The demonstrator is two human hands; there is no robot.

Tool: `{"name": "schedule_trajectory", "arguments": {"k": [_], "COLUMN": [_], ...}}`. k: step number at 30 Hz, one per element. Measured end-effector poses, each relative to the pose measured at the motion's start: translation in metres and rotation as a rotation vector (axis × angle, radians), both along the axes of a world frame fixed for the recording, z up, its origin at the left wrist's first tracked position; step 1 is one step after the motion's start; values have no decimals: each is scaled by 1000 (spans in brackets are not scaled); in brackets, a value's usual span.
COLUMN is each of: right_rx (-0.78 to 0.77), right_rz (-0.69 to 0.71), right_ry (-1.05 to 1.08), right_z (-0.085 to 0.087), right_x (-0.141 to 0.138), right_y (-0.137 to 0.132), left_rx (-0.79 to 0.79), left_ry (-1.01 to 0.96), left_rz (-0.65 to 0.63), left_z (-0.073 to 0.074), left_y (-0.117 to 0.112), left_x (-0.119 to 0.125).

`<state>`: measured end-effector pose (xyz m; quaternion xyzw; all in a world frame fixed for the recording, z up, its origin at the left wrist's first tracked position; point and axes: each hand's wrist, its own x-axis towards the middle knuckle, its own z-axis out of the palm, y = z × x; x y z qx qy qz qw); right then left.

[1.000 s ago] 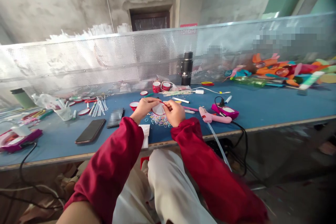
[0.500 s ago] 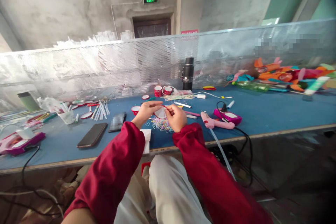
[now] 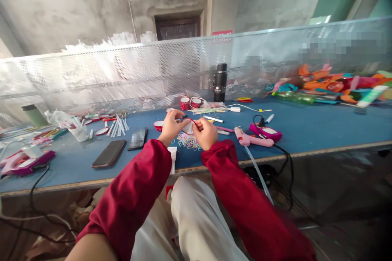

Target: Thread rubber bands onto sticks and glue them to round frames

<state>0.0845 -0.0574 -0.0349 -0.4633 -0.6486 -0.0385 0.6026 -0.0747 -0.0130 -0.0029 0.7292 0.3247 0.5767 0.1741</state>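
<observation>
Between my two hands is a small round piece with a white face and a red rim [image 3: 188, 127], tilted above the table. The fingers and thumb of my left hand [image 3: 172, 127] close at its left edge. My right hand [image 3: 207, 132] pinches its right edge. Just below lies a heap of small pastel-coloured loops [image 3: 189, 142]. A red cup-like piece with a white inside [image 3: 158, 125] stands beside my left hand. To the right of my right hand rests a pink glue gun [image 3: 252, 138], with a clear glue stick hanging from its back.
Two phones, one dark [image 3: 109, 153], lie left of my arms. Further left are white sticks [image 3: 118, 126] and a white cup [image 3: 80, 133] of pens. A black flask [image 3: 220, 83] stands by the perforated metal screen [image 3: 137, 75]. Colourful pieces [image 3: 333, 83] are piled at right.
The fingers of my left hand have shifted and opened slightly around the rim. My right hand keeps its pinch. The whole view has tilted a little.
</observation>
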Motion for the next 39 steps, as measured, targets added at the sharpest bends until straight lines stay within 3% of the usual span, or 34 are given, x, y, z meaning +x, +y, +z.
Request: {"name": "schedule_trajectory", "arguments": {"k": [2,5,15,31,39], "right_rx": [5,23,41,-47,-13], "right_rz": [-13,-35,-3,7,42], "right_ry": [6,1,-6,-57,-82], "right_z": [0,-2,-1,-1,-1], "right_x": [0,0,0,-1,-3], "right_y": [0,2,2,0,0], "left_rx": [131,183,59,76,57], "left_ry": [60,149,109,17,10], "left_rz": [106,103,30,62,82], "left_z": [3,6,5,8,6], "left_y": [-2,-3,-2,-8,-6], "left_x": [-2,-3,2,2,2]}}
